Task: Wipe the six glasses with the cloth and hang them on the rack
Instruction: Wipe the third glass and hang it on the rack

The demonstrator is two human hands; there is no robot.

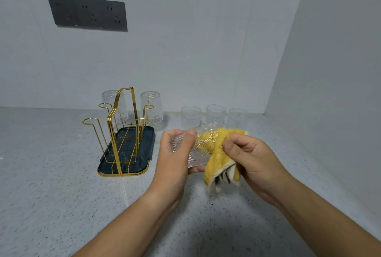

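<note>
My left hand [175,153] grips a clear patterned glass [199,147], held on its side above the counter. My right hand [249,160] pinches a yellow cloth [218,160] that is draped over the glass's right end. The gold wire rack [121,129] stands on a dark tray [144,164] to the left. Two glasses hang upside down on its far pegs, one at the left [113,106] and one at the right [151,110]. Three more glasses stand upright in a row by the back wall, at the left [190,116], in the middle [215,114] and at the right [237,117].
The speckled grey counter [61,195] meets a white wall at the back and another on the right [329,92]. A dark socket panel [88,13] sits on the back wall above the rack.
</note>
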